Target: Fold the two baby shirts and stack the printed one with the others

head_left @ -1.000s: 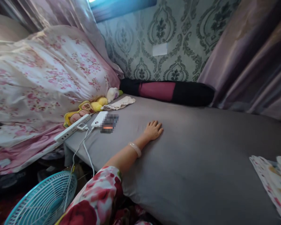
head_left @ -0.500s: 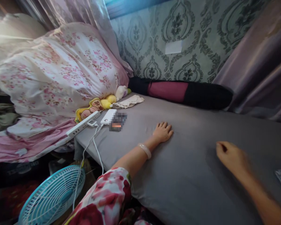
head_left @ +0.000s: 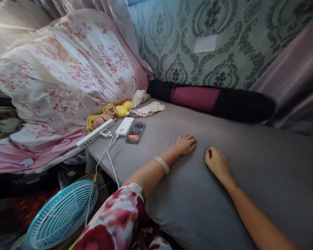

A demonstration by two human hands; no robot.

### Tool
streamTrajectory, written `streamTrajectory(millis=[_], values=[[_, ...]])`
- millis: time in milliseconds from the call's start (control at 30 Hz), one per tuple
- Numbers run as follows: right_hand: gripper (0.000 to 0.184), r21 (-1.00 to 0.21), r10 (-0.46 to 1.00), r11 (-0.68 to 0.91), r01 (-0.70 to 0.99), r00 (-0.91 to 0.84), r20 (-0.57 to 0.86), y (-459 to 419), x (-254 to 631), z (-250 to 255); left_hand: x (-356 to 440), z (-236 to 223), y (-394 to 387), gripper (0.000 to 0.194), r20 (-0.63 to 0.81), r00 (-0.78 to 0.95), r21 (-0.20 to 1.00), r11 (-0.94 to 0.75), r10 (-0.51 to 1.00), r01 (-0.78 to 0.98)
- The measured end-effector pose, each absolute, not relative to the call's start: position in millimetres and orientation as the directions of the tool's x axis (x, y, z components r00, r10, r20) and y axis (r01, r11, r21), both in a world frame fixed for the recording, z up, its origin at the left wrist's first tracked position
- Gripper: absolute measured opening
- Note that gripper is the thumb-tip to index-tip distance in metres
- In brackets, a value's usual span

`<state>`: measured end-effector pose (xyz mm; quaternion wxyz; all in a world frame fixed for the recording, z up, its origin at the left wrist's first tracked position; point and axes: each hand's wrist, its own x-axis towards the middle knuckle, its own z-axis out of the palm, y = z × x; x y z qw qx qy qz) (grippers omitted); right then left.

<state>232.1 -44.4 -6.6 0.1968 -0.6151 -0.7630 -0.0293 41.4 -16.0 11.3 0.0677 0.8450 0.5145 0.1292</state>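
Grey sheet (head_left: pixel 273 166) spread nearly flat, inspected from my remote post
I find the left hand (head_left: pixel 185 144) resting palm down on the sheet, fingers slightly apart, gripping nothing visible; the right hand (head_left: pixel 217 162) is loosely curled just beside it, over the sheet, and I cannot tell whether its fingertips meet or pinch the sheet; I judge the sheet light, soft and limp, not fragile, perhaps a little slippery, best taken by its near edge; a black-and-maroon roll (head_left: pixel 241 104) lies well apart from the hands, along the wall (head_left: pixel 184 41).
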Motion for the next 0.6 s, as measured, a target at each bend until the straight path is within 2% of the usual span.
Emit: streamTrajectory(millis=[100,167,233,367,600], values=[[0.027,-0.137,0.907,0.257,0.957,-0.191,0.375,-50,231,-10,14,20,-2,0.036,0.102,0.554,0.391,-0.546,0.826,0.741],[0.027,-0.123,0.901,0.261,0.957,-0.196,0.387,-52,232,-10,-9,27,9,0.033,0.048,0.563,0.493,-0.510,0.825,0.705],[0.026,-0.123,0.899,0.262,0.957,-0.196,0.393,-52,232,-10,-37,35,19,0.032,0.055,0.435,0.534,-0.395,0.899,0.747],[0.025,-0.124,0.895,0.263,0.957,-0.194,0.401,-52,232,-11,-104,53,33,0.033,0.124,0.161,0.511,-0.203,0.979,0.835],[0.025,-0.139,0.898,0.252,0.958,-0.178,0.403,-51,232,-13,-216,75,43,0.031,0.215,-0.314,0.469,0.184,0.925,0.864]])
